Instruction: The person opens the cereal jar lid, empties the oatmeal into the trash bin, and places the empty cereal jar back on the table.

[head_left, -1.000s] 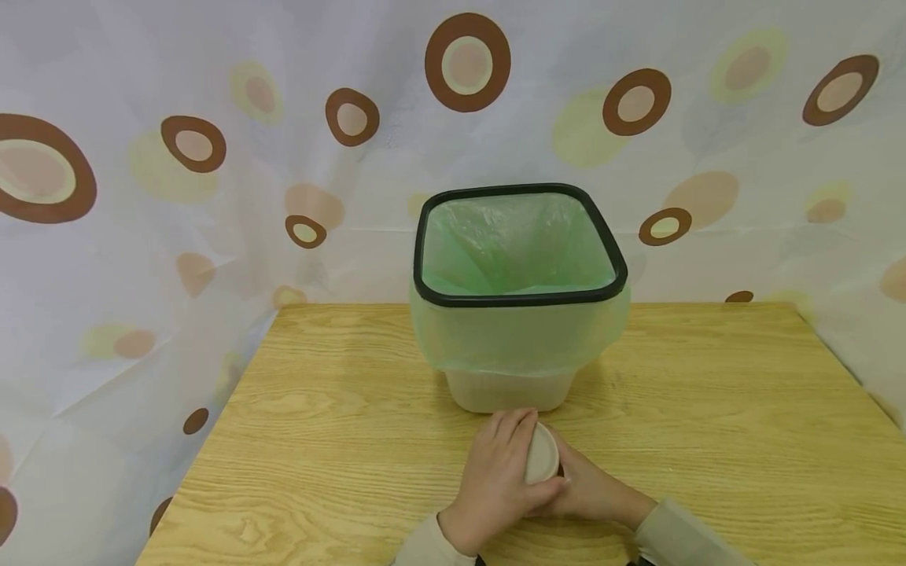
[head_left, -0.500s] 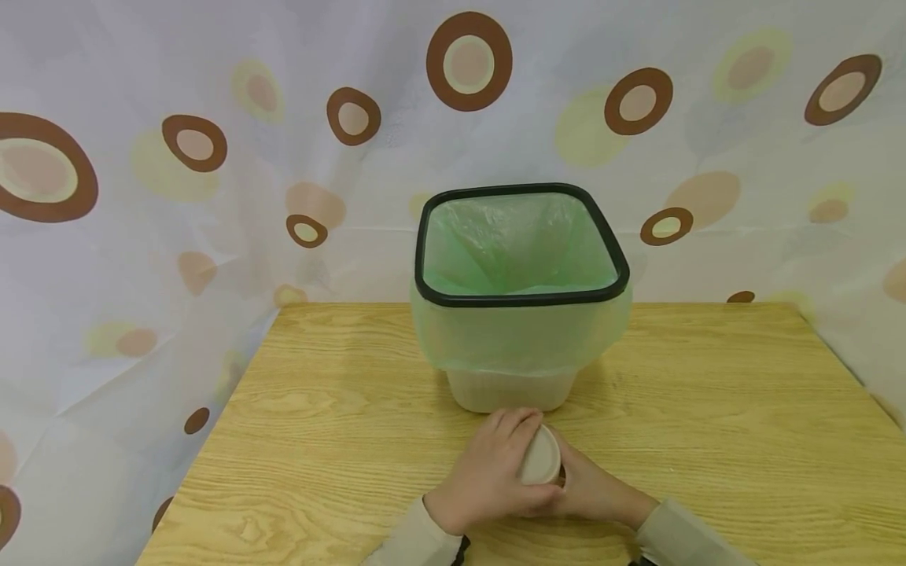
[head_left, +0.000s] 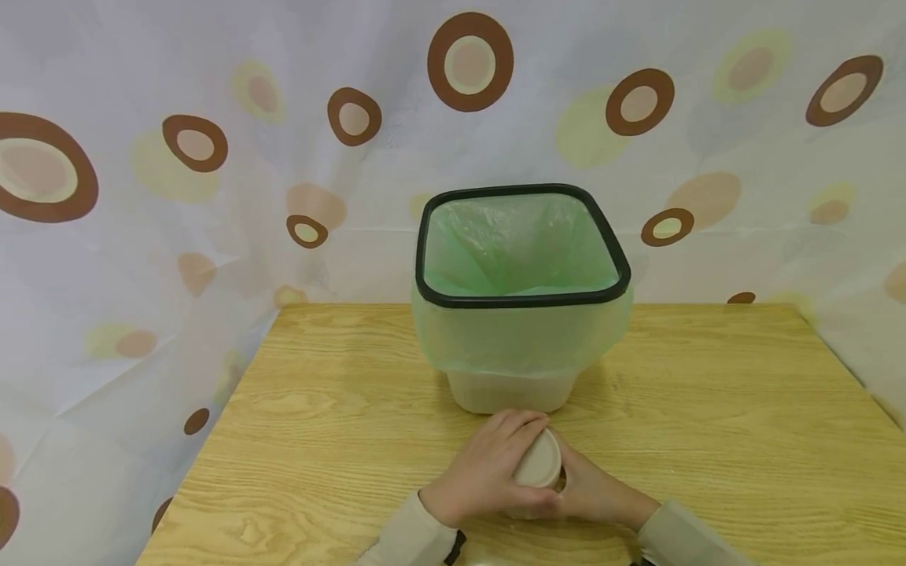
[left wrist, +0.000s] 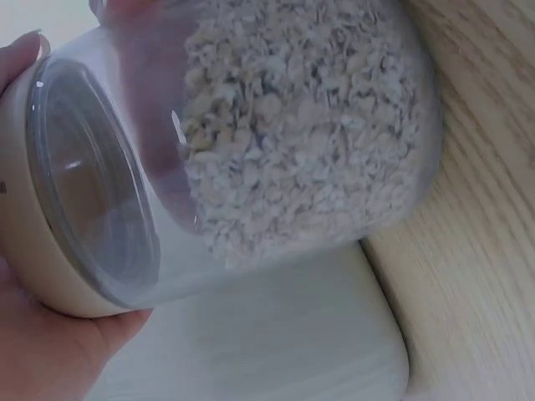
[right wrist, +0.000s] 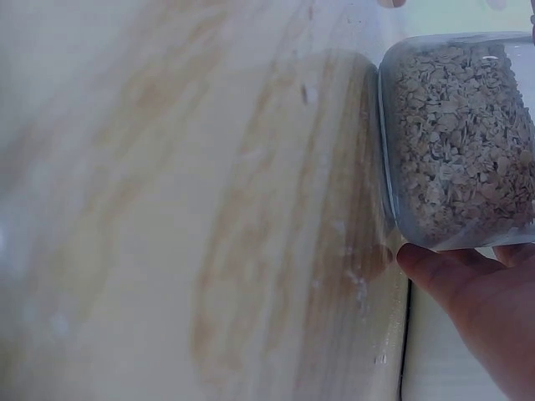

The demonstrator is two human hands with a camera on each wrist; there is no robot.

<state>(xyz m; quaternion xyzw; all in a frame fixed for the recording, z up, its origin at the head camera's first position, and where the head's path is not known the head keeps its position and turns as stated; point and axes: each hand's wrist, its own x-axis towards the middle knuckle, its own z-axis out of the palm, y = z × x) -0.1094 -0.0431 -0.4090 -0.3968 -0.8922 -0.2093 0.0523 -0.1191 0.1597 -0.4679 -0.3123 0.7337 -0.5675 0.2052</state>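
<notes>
A clear jar [left wrist: 309, 134] partly filled with rolled oats stands on the wooden table, just in front of the bin. Its beige round lid [head_left: 541, 462] faces up in the head view, framed by both hands. My left hand [head_left: 484, 475] grips the lid, fingers over the far side and thumb along the near side. Lower down, my right hand [head_left: 594, 483] holds the jar's body from the right, its thumb [right wrist: 430, 271] near the jar's base in the right wrist view. The hands hide most of the jar from the head camera.
Right behind the jar stands a white bin [head_left: 511, 391] with a green bag liner [head_left: 520, 338] and a black rim [head_left: 524, 300]. The wooden table [head_left: 729, 409] extends to both sides. A dotted white sheet [head_left: 396, 47] hangs around the back and sides.
My left hand has turned on the lid, its wrist swinging left and away while the thumb slides a little along the near side. My right hand stays in place around the jar.
</notes>
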